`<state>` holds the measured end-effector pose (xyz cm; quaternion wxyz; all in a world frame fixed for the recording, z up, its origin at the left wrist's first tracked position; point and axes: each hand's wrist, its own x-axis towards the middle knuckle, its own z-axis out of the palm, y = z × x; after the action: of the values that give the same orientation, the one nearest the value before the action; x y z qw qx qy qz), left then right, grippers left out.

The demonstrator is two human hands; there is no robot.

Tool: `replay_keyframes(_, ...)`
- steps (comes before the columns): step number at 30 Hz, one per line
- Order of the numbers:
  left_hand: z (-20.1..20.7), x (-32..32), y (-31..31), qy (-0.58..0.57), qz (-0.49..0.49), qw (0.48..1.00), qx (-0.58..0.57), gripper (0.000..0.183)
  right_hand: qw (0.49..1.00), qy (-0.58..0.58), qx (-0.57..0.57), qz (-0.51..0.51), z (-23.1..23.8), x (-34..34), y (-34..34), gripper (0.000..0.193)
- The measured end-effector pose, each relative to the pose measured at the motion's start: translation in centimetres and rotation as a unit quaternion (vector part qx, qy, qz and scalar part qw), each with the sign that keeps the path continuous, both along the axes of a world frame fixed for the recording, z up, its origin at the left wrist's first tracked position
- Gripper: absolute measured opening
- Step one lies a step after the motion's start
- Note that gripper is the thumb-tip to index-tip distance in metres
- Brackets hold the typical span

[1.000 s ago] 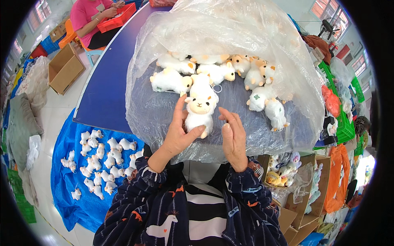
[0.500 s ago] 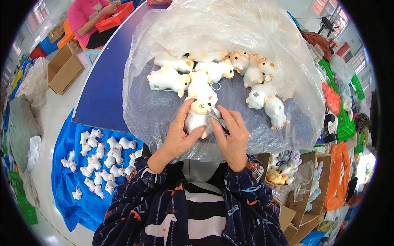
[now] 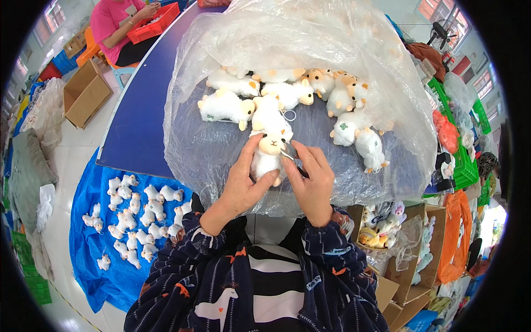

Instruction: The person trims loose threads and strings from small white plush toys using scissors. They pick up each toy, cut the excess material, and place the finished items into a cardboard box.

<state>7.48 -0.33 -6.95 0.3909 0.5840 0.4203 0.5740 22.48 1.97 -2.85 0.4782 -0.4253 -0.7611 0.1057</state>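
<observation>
My left hand (image 3: 244,180) is closed round a white plush sheep (image 3: 266,160) with a cream face, held upright at the near edge of a large clear plastic bag (image 3: 221,180). In my right hand (image 3: 311,180) is a small silver tool that looks like thread snips (image 3: 290,150); its tip is against the side of the toy's face. My fingers partly hide the tool. Directly behind the held toy another plush sheep (image 3: 269,113) lies with a white string loop (image 3: 289,115). More plush sheep (image 3: 227,106) lie in the bag's mouth.
The bag rests on a blue table (image 3: 135,127). At lower left, several small plush sheep (image 3: 133,205) lie on a blue sheet (image 3: 88,260). Cardboard boxes (image 3: 412,271) with plush toys stand at lower right. A person in pink (image 3: 113,25) sits at upper left with a red basket (image 3: 155,25).
The tool in my right hand has turned slightly at the toy's face. My left hand and the plush sheep have barely moved.
</observation>
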Motion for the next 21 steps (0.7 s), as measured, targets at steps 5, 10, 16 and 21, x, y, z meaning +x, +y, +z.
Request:
replay_keyframes(5,-0.3,-0.2,0.3,-0.023,-0.017,1.0,0.001,0.069,0.981,0.147,-0.093,0.086,-2.1,-0.5,1.0,0.027)
replay_keyframes(10,-0.4,-0.4,0.5,-0.028,-0.01,1.0,0.001,0.07,0.913,0.305,-0.231,0.144,-3.2,-0.9,1.4,0.029)
replay_keyframes(16,-0.3,-0.5,0.8,-0.064,-0.015,0.998,-0.023,0.071,0.878,0.345,-0.299,0.144,-3.0,0.5,1.4,0.036)
replay_keyframes(21,-0.3,-0.6,1.3,-0.109,-0.009,0.993,-0.049,0.074,0.991,0.075,-0.062,0.097,-2.5,0.6,-0.8,0.042)
